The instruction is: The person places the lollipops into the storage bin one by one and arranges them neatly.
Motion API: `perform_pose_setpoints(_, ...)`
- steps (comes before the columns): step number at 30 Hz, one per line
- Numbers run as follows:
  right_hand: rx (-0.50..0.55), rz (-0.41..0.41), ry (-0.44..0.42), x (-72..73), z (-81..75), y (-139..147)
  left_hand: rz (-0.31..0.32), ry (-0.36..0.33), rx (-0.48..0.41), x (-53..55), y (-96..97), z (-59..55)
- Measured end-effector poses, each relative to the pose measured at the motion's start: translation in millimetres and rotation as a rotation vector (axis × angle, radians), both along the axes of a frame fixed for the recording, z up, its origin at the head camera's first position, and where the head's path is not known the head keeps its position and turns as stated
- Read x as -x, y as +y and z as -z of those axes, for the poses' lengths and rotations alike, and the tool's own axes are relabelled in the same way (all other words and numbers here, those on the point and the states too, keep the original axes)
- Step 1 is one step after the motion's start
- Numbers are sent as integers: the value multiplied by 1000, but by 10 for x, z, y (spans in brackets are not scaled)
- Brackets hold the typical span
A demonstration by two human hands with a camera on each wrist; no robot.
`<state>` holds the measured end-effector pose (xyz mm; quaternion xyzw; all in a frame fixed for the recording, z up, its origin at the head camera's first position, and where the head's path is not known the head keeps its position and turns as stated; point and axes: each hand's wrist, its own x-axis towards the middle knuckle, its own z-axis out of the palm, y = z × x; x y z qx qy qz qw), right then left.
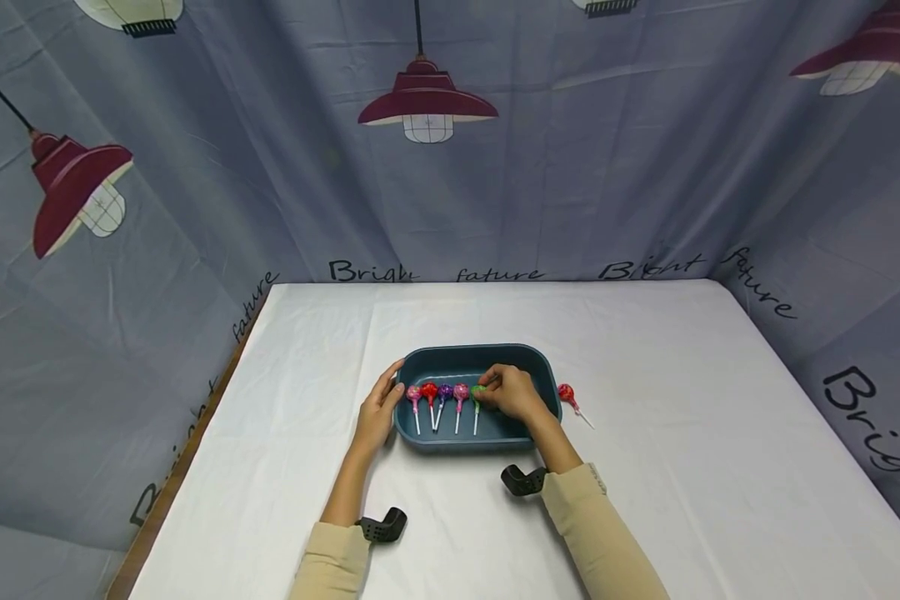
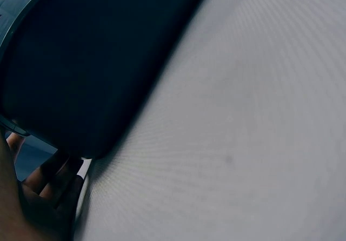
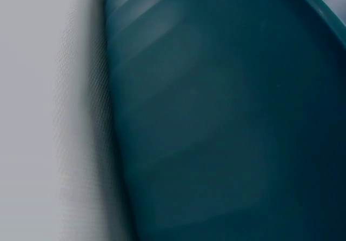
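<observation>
A dark teal tray (image 1: 457, 442) stands on the white cloth, its end wall also filling much of the left wrist view. Inside it lies a row of wrapped lollipops, among them a red one (image 1: 430, 390) and a purple one (image 1: 445, 391), sticks toward the person. My right hand (image 1: 512, 392) reaches over the tray and pinches the green lollipop (image 1: 477, 392) by its head at the row's right end. With fairly straight fingers, my left hand (image 1: 376, 414) touches the tray's left end. The right wrist view shows only the tray, no fingers.
Outside the tray, close to its right end, another red lollipop (image 1: 567, 392) lies on the cloth. A white cloth (image 1: 682, 433) covers the table, whose brown edge (image 1: 167, 500) shows at left. Behind hangs a grey-blue curtain (image 1: 270, 167) with printed lamps.
</observation>
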<state>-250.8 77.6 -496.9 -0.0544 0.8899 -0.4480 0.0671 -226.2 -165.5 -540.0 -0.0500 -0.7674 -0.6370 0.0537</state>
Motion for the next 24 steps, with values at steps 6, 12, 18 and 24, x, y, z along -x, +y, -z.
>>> perform_pose_setpoints(6,13,-5,-4,5,7,3,28,8,-11,-101,33,-225)
perform_pose_setpoints(12,11,3,-12,5,19,13,26,7,9,-129,54,-278)
perform_pose_setpoints(18,27,7,52,-32,-7,48,21,24,11,-122,46,-250)
perform_pose_setpoints(24,34,21,185,-88,-98,142,28,25,9,-117,47,-247)
